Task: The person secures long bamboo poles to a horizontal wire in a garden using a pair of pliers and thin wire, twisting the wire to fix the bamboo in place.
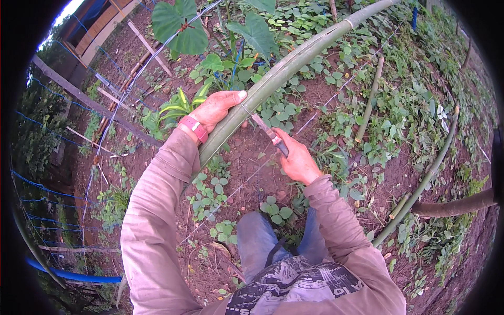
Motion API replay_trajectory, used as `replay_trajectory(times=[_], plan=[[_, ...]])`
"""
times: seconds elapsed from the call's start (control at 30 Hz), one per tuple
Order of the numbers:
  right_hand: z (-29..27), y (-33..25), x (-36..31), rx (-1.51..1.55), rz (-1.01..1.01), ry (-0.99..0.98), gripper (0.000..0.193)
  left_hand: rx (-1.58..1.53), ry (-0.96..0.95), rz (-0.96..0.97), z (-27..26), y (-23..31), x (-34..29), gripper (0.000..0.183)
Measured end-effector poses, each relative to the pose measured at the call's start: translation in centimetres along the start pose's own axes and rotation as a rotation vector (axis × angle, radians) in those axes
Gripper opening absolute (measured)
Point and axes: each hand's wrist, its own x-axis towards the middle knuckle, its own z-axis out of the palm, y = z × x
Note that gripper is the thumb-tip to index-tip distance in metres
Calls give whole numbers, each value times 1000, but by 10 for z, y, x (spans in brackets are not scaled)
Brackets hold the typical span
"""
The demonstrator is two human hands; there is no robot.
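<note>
A long green bamboo pole (273, 79) slants from beside my left forearm up to the top right. My left hand (212, 111), a pink watch at its wrist, grips the pole, its thumb lying along the top and a fingertip showing below. Just past the thumb a thin wire (244, 108) crosses the pole. In my right hand (300, 159) is a worn, rusty metal tool with a dark handle, which looks like pliers (270, 132). Its tip meets the wire at the pole's lower edge. The exact shape of its jaws is too small to tell.
Green creepers (409, 115) cover much of the brown soil. A cut stick (370, 100) and a curved pole (430, 173) lie to the right, near a thick branch (454, 205). Blue lines (52, 191) and wooden bars stand left; large leaves (181, 26) rise ahead.
</note>
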Motion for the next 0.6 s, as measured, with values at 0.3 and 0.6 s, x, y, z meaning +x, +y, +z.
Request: replay_trajectory(times=[0.3,0.6], plan=[[2,-16,-16,244,108,-122,63,15,-8,36,3,2,-2,47],[-17,-41,-51,1039,539,-199,48,25,-34,55,-1,0,-2,44]])
